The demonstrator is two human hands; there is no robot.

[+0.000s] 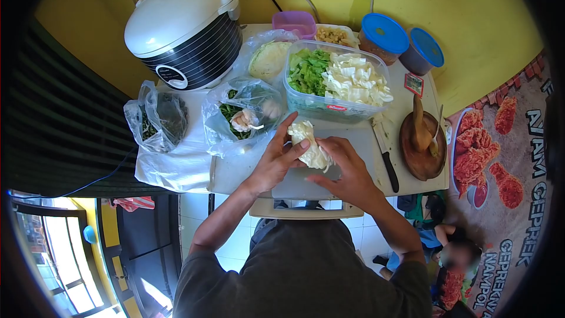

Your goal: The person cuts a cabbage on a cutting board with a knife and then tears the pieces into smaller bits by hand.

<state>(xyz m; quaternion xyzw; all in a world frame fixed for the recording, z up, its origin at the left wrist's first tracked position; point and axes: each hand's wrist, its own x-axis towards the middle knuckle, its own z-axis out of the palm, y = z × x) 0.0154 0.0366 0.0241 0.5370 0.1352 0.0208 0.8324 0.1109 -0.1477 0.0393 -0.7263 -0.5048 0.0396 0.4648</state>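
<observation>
A pale bundle of cut cabbage [311, 147] is held up over the front of the table. My left hand [279, 158] grips it from the left, thumb across its near face. On the other side, my right hand [348, 168] presses its curled fingers against the cabbage, while its thumb stands away from the piece. Beneath both hands lies a light cutting board [353, 141]. Just beyond them is a clear plastic tub [335, 109] with chopped green leaves [309, 70] on the left and cut white cabbage [356, 79] on the right. A black-handled knife [388, 168] rests right of my right hand.
Left of the tub are a half cabbage [269, 59], a bag with garlic and greens [235, 109], another bag [159, 121] and a rice cooker [182, 29]. At right sit a mortar [421, 156] with pestle and blue-lidded containers [385, 35]. A person [456, 259] is low at right.
</observation>
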